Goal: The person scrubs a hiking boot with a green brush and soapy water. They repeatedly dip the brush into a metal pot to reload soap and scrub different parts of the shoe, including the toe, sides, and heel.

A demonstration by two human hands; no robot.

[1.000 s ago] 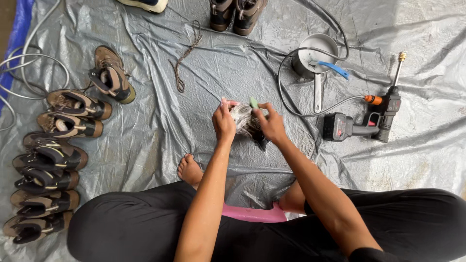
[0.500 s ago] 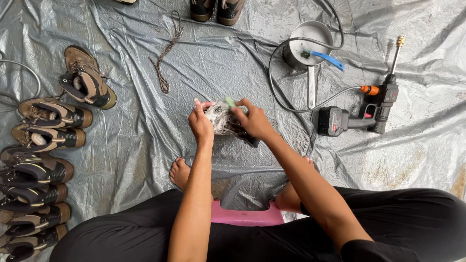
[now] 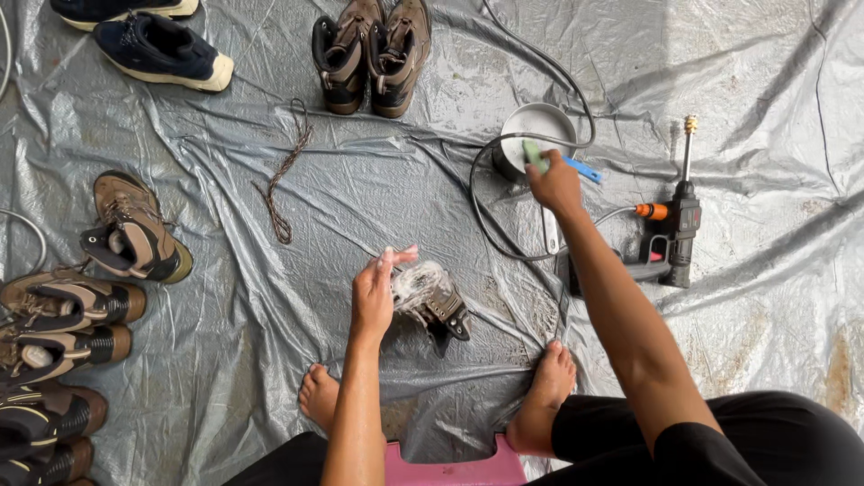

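On grey tarp (image 3: 225,297), left hand (image 3: 373,297) fingers clamp sudsy (foam-covered) shoe (image 3: 430,301)

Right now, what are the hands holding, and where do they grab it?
The left hand steadies a soapy shoe by its side. The right hand grips a green-handled brush at the handle, over the metal bowl.

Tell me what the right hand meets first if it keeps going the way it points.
The right hand, holding a green-handled brush, points at the metal bowl just ahead. It would likely meet the bowl's rim first, though its height above the bowl is unclear.
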